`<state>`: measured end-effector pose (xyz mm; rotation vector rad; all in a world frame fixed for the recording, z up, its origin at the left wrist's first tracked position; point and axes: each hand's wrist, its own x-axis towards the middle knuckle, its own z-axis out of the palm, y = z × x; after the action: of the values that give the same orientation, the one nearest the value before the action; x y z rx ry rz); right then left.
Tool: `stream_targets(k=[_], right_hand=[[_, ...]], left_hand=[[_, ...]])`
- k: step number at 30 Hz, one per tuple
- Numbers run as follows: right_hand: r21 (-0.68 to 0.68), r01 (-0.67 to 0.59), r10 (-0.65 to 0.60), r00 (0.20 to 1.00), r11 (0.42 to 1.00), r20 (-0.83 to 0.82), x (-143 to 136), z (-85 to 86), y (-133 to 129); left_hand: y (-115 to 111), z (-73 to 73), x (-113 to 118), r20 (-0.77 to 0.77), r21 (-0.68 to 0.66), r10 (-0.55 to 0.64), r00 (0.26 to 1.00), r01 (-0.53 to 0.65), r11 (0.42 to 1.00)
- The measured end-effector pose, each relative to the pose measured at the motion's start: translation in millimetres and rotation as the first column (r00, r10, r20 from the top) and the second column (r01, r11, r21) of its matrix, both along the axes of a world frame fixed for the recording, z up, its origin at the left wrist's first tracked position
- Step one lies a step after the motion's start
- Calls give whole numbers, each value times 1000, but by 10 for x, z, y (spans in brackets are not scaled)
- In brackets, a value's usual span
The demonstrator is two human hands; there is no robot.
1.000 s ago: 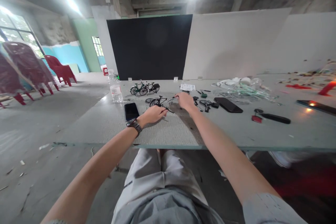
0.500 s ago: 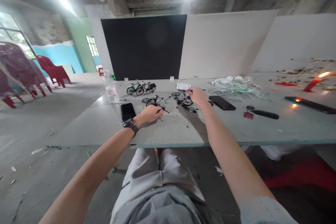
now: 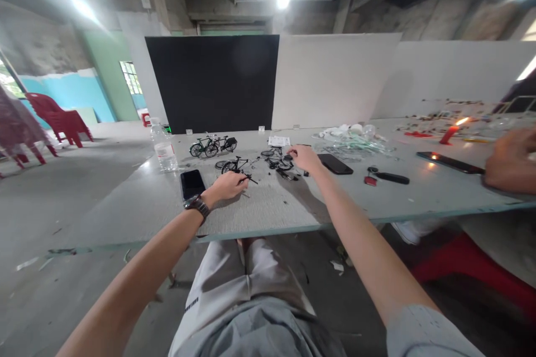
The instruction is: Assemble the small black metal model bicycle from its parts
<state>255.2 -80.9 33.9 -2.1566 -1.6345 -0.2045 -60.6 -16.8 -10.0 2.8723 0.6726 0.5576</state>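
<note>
My left hand [image 3: 228, 186], with a watch on the wrist, rests low over the table, its fingers closed on a thin black model bicycle part [image 3: 250, 178]. Just beyond it lies a partly built black model bicycle [image 3: 235, 165]. My right hand [image 3: 305, 157] hangs over loose black bicycle parts [image 3: 280, 164], fingers pinched together; whatever is between its fingertips is too small to make out. A white printed sheet [image 3: 278, 140] lies just beyond those parts. Farther left, two finished model bicycles, one green [image 3: 204, 147] and one black [image 3: 226, 144], stand upright.
A phone [image 3: 192, 183] and a water bottle [image 3: 163, 148] are at the left. Right of my hand are another phone [image 3: 335, 164], clear plastic wrapping [image 3: 355, 142] and keys [image 3: 389, 177]. A lit red candle [image 3: 449, 134] burns farther right, near another person's hand [image 3: 511, 162].
My view has turned slightly to the right, and another person's hand has come into sight there. My right hand has shifted a little toward the loose parts. My left hand keeps its hold.
</note>
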Motion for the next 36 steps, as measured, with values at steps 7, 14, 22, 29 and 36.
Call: stream_targets(k=[7,14,22,29,36], right_hand=[[-26,71,-71,997,997,-16,123,-97,-226],[-39,62,-63,998,997,-29,111,-231,-252],[-40,23,-27,996,999,-80,113,-252,-278],[-3,16,-17,996,1000,-84,159,-282,-279],[-4,13,-13,997,1000,-80,152,-305,-272]], left_hand=[[19,-13,-1,-14,-1,-18,1000,18,1000],[65,-49,1,17,-17,-27,999,27,999],[47,-37,-12,24,-31,-26,999,26,999],[85,-77,-2,38,-22,-11,999,12,1000],[92,-84,2,46,-25,-11,999,12,1000]])
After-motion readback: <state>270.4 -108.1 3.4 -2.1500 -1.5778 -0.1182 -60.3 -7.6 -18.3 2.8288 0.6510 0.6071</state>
